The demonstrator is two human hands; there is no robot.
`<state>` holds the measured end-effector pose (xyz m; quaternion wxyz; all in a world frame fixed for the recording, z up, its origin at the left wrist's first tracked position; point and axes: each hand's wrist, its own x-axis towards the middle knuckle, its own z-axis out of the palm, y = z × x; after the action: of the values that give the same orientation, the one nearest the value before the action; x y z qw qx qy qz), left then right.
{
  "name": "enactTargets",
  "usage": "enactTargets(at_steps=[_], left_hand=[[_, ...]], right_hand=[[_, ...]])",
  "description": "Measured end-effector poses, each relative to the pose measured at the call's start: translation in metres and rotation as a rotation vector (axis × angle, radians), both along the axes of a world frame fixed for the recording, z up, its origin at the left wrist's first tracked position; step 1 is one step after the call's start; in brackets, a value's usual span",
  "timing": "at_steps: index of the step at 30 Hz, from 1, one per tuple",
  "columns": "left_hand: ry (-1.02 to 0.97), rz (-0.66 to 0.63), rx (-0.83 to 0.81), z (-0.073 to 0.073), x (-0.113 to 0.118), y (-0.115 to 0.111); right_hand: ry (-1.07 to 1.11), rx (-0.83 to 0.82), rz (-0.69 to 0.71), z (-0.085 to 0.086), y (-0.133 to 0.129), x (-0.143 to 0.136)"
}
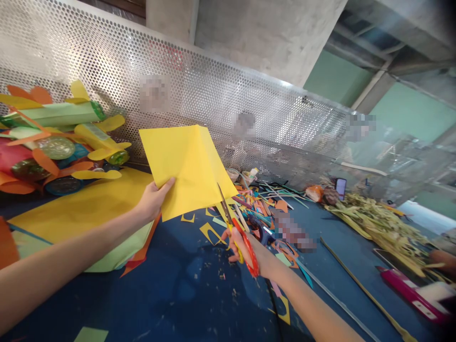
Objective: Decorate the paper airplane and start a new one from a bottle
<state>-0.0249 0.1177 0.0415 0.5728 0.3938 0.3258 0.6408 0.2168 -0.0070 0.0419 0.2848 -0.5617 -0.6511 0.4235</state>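
Note:
My left hand [155, 200] grips a yellow paper sheet [181, 166] by its lower left part, thumb on the near face. The sheet is held up above the blue table [171, 294] and has a crease toward its right side. In my right hand [240, 247] is a pair of scissors [245, 242] with red and yellow handles, fingers through the loops. Its blades point up and away, at the sheet's lower right edge. Whether the paper lies between the blades I cannot tell for sure. Yellow paper offcuts [213, 233] lie on the table beneath.
At the left, bottles wrapped in coloured paper [60, 114] are piled beside stacked coloured sheets [92, 204]. Paper scraps [256, 204] spread behind the scissors. To the right lie a thin stick [359, 285], dried husks [377, 223] and a magenta tool [409, 289]. A perforated metal panel [203, 95] stands behind.

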Motion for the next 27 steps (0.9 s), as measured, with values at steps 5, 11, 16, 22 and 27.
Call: enactTargets(at_steps=[5,11,16,22,27], left_hand=[[0.003,0.002,0.001,-0.001,0.0,0.001],[0.012,0.013,0.005,0.0,0.0,0.001],[0.023,0.014,-0.002,0.003,0.001,-0.002],[0.024,0.001,0.015,0.0,0.001,-0.001],[0.023,0.002,0.012,0.001,0.001,-0.002]], right_hand=[[0.039,-0.033,-0.004,0.002,0.0,-0.001],[0.076,-0.039,-0.007,-0.001,0.001,0.001],[0.088,-0.041,-0.008,-0.005,0.002,0.003],[0.055,-0.019,-0.011,-0.005,0.003,0.001],[0.051,-0.034,-0.023,-0.011,0.006,0.003]])
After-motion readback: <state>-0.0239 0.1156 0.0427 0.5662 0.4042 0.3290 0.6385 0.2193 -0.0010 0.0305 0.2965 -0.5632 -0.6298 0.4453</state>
